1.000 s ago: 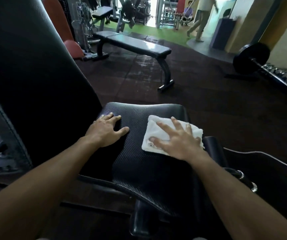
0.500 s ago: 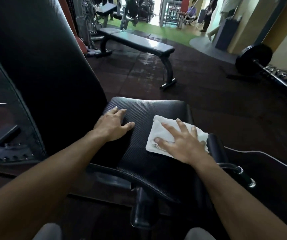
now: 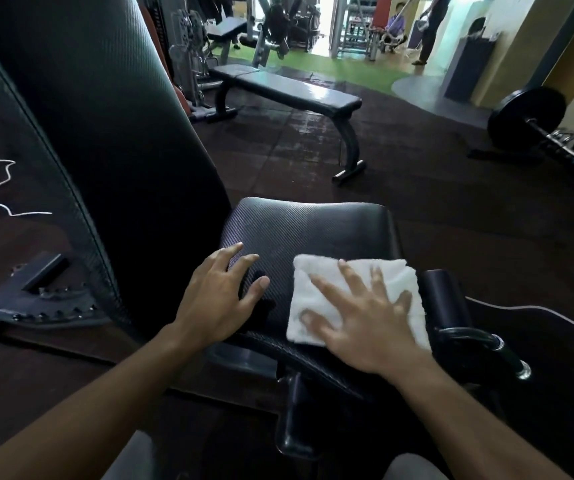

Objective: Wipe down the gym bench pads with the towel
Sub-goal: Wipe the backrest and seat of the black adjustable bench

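I find my right hand (image 3: 365, 317), fingers spread flat on the folded towel (image 3: 356, 299), has drawn it nearer along the seat pad (image 3: 313, 230), my left hand (image 3: 223, 299) still braced flat beside it; the far strip above the grip remains.

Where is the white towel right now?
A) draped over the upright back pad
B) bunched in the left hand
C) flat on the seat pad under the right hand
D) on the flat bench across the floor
C: the white towel lies spread on the seat pad with the right hand pressed flat on it; the left hand rests bare on the pad.
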Demonstrator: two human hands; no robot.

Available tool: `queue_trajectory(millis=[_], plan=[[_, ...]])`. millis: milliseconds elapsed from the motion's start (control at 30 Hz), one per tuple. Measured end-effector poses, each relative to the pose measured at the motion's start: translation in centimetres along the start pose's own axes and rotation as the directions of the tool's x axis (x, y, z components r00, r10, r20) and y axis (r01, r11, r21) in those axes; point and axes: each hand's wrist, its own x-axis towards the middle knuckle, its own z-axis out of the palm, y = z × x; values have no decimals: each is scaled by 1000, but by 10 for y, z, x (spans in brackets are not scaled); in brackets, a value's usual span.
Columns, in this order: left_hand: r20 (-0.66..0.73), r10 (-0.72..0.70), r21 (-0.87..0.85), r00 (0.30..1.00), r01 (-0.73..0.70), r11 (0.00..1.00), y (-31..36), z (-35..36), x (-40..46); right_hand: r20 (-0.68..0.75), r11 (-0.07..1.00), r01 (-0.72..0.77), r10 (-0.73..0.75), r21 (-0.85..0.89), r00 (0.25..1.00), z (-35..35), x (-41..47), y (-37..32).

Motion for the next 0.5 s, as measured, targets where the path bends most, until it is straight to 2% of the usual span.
queue_trajectory(millis=[100, 233, 300, 400, 500], plan=[[-7, 5, 16, 1000, -5, 1000, 0, 3, 0, -69, 988, 123, -130, -94, 989, 14, -36, 2], [15, -19, 34, 1000, 18, 999, 2, 2, -1, -11, 996, 84, -84, -16, 996, 1, -8, 2], [27, -33, 41, 999, 32, 999, 3, 1, -2, -34, 996, 84, -85, -31, 996, 1, -6, -2], [21, -25, 57, 999, 24, 998, 2, 2, -3, -101, 987, 138, -146, -83, 984, 16, -41, -5], [20, -22, 57, 1000, 21, 998, 1, 4, -2, -88, 981, 169, -178, -93, 980, 21, -56, 4]])
